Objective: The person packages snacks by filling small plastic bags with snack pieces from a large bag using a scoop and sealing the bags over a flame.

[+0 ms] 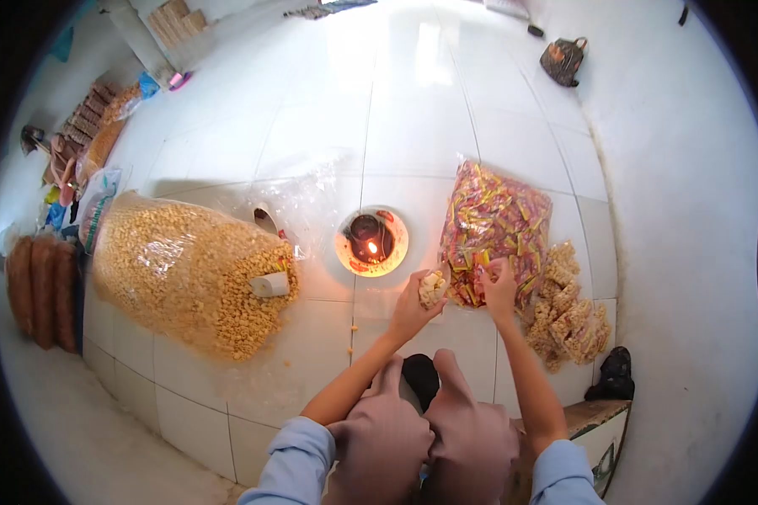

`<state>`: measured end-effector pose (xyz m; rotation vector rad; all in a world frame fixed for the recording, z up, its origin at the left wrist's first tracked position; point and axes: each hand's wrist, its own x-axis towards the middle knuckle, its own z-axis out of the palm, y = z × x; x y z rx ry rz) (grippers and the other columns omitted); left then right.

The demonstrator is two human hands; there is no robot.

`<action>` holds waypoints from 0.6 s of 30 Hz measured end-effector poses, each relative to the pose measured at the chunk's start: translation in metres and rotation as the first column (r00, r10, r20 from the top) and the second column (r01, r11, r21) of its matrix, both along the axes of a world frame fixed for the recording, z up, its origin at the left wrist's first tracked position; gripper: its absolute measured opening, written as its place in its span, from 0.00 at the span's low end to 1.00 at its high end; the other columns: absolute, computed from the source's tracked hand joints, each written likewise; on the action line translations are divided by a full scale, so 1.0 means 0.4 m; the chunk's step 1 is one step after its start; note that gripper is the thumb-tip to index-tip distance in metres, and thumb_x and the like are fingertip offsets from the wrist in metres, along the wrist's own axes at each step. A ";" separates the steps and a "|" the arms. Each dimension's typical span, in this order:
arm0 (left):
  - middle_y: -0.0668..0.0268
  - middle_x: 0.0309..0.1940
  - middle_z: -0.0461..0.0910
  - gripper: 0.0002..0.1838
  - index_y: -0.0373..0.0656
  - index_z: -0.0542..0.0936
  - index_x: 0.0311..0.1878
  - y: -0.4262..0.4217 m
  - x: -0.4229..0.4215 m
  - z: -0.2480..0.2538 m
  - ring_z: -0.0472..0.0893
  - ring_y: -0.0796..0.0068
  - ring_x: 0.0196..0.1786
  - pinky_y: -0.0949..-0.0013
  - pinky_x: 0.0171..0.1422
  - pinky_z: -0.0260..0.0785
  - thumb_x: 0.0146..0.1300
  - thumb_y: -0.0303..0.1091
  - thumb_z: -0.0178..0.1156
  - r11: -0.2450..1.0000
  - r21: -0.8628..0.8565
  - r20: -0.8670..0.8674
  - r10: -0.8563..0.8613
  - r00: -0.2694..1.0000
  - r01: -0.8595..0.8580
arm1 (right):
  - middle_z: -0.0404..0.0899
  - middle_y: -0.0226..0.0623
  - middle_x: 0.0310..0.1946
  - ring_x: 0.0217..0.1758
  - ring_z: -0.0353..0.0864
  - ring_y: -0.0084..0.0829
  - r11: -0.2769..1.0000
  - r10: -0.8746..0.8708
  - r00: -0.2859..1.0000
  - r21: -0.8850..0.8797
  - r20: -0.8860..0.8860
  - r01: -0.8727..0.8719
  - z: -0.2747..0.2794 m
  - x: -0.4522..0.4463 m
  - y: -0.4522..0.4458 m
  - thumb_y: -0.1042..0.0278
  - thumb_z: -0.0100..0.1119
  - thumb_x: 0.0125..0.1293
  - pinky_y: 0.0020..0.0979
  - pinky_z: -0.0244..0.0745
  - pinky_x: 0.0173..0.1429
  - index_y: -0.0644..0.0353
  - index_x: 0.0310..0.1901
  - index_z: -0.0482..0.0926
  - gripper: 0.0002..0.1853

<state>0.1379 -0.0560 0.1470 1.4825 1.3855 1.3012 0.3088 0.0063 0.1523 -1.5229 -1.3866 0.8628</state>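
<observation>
My left hand (pixel 413 305) is closed around a small clear plastic bag of pale yellow puffed snacks (pixel 433 289). To its right, my right hand (pixel 499 284) has its fingers pinched together over the front of a large clear bag of small red and yellow packets (pixel 497 219). Whatever those fingertips grip is too small to make out. Just beyond my left hand, a small flame burns in a round pale dish (pixel 343 255) with a dark middle.
A huge clear sack of yellow puffed snacks (pixel 168 261) lies on the left, with a white scoop (pixel 269 285) at its mouth. Filled small bags (pixel 568 324) are heaped at right. A black bag (pixel 614 374) and a backpack (pixel 563 61) rest by the wall.
</observation>
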 end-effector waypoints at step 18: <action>0.58 0.28 0.73 0.30 0.41 0.66 0.46 -0.110 -0.169 0.523 0.73 0.60 0.31 0.62 0.33 0.65 0.41 0.38 0.71 0.824 0.457 -0.264 0.485 0.833 -0.335 | 0.72 0.39 0.30 0.39 0.72 0.36 0.499 0.185 0.855 0.703 0.485 -0.507 0.788 -0.225 -0.257 0.83 0.54 0.50 0.33 0.71 0.36 0.64 0.37 0.73 0.10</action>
